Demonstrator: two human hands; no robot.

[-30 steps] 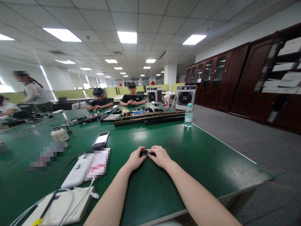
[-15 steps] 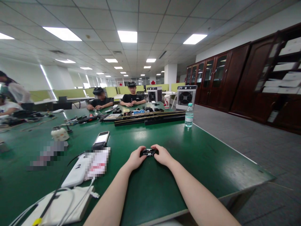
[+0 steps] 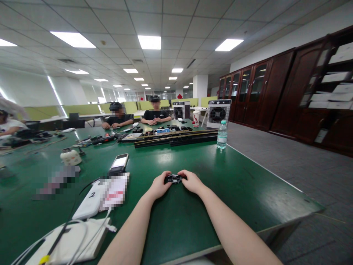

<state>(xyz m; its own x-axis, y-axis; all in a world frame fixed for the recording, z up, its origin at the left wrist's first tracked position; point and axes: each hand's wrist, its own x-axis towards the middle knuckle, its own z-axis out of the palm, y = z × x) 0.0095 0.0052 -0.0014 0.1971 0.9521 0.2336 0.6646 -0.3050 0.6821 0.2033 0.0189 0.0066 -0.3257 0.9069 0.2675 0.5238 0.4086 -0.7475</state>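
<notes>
Over a glossy green table, in from its near edge, a bare left hand and right hand pinch opposite ends of a small black-and-silver part, probably to steady it. A clear plastic bottle with a turquoise cap stands by the right edge, outside the arms' reach-line.

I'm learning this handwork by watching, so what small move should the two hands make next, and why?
Perhaps tilt the small black part slightly for a better look: the left hand and right hand hold it at opposite ends, its middle with lighter bits shows between them, and tilting would need neither hand to let go.
</notes>
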